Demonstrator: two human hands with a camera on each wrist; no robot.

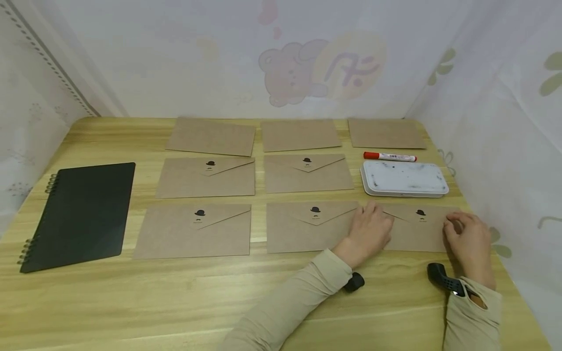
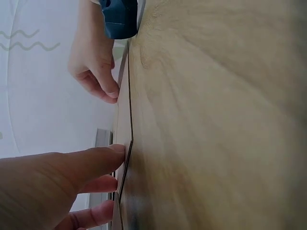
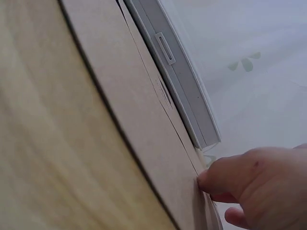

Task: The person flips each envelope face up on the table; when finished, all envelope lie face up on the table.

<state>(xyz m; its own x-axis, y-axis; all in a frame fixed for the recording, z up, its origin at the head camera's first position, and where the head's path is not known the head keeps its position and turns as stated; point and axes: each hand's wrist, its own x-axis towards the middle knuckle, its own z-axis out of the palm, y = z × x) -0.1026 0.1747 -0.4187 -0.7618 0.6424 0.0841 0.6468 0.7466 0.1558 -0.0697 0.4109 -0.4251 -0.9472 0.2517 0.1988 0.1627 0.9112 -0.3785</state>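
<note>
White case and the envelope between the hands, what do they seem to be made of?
Case: maybe painted metal, smooth and white; rounded edges and dark scuffs suggest it, but plastic is possible. Envelope: probably kraft paper, plain brown and matte, with a thin edge and a folded flap.

Beige-sleeved left arm slants rightward, its bare left grip straight-thumbed; beige-sleeved right arm points forward, its bare right grip curving its fingers.

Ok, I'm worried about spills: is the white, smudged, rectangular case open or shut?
Shut: the white rectangular case has its lid down, with no gap visible.
</note>
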